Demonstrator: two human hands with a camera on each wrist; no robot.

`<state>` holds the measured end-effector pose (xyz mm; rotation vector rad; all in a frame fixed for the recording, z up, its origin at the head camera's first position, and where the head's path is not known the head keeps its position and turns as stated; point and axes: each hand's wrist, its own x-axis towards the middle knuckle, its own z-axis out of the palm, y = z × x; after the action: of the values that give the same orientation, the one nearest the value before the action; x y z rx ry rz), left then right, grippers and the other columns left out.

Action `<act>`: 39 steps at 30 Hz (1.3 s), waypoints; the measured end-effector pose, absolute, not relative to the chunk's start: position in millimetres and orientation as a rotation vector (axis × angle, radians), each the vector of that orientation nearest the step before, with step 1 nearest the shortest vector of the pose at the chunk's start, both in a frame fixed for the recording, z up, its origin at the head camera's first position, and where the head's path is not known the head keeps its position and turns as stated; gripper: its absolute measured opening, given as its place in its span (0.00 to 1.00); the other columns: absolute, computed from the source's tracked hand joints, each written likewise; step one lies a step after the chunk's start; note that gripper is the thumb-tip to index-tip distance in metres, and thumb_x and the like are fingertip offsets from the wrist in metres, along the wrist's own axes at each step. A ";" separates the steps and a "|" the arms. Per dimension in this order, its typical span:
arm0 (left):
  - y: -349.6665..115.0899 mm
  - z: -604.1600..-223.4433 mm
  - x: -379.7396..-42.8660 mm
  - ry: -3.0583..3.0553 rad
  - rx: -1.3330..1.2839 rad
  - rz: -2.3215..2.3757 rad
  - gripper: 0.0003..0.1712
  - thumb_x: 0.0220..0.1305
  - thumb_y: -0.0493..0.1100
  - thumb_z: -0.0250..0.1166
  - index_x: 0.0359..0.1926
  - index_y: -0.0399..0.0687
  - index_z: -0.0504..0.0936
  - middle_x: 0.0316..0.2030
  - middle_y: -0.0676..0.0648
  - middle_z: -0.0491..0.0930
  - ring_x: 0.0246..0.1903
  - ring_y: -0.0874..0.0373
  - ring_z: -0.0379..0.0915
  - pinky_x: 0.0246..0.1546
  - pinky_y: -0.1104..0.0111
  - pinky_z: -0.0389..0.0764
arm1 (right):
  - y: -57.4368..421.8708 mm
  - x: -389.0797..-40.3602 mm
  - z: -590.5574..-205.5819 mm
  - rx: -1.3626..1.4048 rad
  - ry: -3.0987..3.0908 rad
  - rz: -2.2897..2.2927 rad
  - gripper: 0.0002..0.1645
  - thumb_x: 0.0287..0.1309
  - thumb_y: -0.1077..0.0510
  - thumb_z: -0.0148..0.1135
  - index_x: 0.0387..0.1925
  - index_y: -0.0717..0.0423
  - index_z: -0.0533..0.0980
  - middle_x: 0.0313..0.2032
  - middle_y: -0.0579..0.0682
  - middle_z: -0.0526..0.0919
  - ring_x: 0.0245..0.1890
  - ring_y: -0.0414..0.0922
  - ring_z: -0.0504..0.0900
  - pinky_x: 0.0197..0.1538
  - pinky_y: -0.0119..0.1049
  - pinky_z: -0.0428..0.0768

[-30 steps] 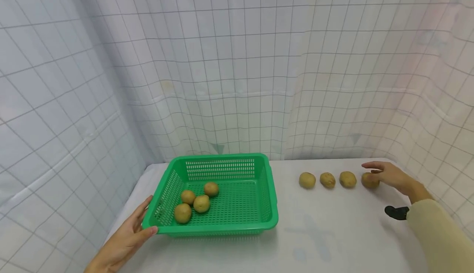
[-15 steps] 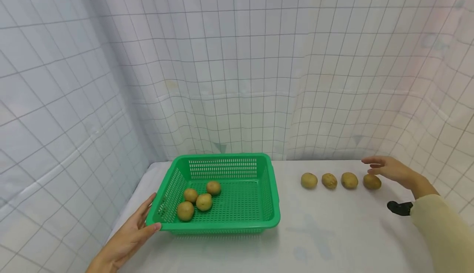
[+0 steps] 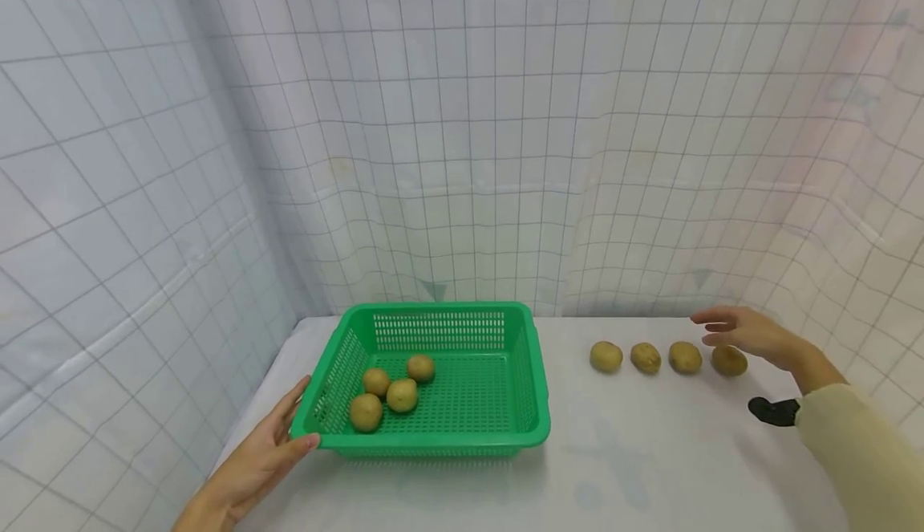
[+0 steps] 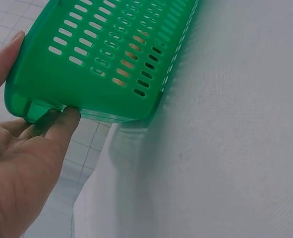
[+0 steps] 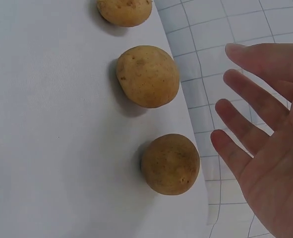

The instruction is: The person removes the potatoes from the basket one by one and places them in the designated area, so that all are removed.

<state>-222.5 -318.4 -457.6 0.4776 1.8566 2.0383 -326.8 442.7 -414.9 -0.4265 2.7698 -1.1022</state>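
Note:
My left hand (image 3: 256, 456) grips the near left corner of a green plastic basket (image 3: 433, 440). In the left wrist view the thumb lies against the basket's rim, and the fingertips (image 4: 71, 115) curl in under it. Several potatoes (image 3: 402, 395) sit grouped in the left part of the basket. On the right side of the table, several more potatoes (image 3: 685, 357) lie in a row. Above the rightmost potato (image 3: 731, 362) hovers my right hand (image 3: 754, 334), fingers loosely extended. The right wrist view shows that hand (image 5: 270, 124) apart from the nearest potato (image 5: 170, 164).
A white table (image 3: 635, 468) carries everything. White grid-patterned curtains (image 3: 462, 155) rise behind it and along both sides. A dark strap end (image 3: 774, 412) hangs from the right sleeve (image 3: 844, 436). The basket's right wall stands to the left of the potato row.
My right hand has lifted off the rightmost potato and shifted slightly left over the row. The left hand keeps its grip on the basket. The whole head view has drifted a little.

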 end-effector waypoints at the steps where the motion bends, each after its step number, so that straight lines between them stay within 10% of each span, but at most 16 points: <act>1: -318.5 -457.4 -222.7 1.856 0.463 2.039 0.52 0.79 0.30 0.52 0.81 0.49 0.20 0.79 0.38 0.20 0.67 0.75 0.61 0.64 0.73 0.69 | 441.8 -327.5 -415.2 -0.433 2.760 -1.115 0.32 0.72 0.56 0.63 0.69 0.70 0.69 0.68 0.71 0.69 0.66 0.71 0.69 0.62 0.61 0.74; 10: -320.9 -457.2 -225.1 1.871 0.418 2.012 0.52 0.80 0.32 0.52 0.81 0.51 0.20 0.80 0.38 0.23 0.66 0.75 0.62 0.63 0.73 0.70 | 429.0 -334.5 -419.1 -0.485 2.698 -1.172 0.32 0.72 0.56 0.64 0.70 0.67 0.69 0.69 0.69 0.69 0.68 0.69 0.69 0.63 0.50 0.74; 17: -320.9 -458.1 -224.9 1.893 0.402 2.021 0.52 0.80 0.31 0.53 0.81 0.51 0.22 0.80 0.37 0.25 0.66 0.72 0.64 0.62 0.72 0.71 | 408.2 -336.2 -417.7 -0.560 2.681 -1.176 0.32 0.71 0.54 0.65 0.70 0.65 0.70 0.69 0.66 0.71 0.67 0.68 0.69 0.65 0.64 0.70; 39: -320.2 -458.6 -226.1 1.869 0.429 2.032 0.52 0.79 0.30 0.53 0.81 0.49 0.21 0.80 0.36 0.23 0.66 0.72 0.64 0.63 0.72 0.71 | 362.9 -344.6 -424.3 -0.520 2.640 -1.234 0.31 0.69 0.48 0.68 0.69 0.54 0.74 0.69 0.58 0.72 0.69 0.63 0.70 0.67 0.64 0.68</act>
<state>-226.1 -320.2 -458.6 0.4294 1.8690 2.0324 -344.6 362.9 -424.3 -0.5205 2.6399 -1.2337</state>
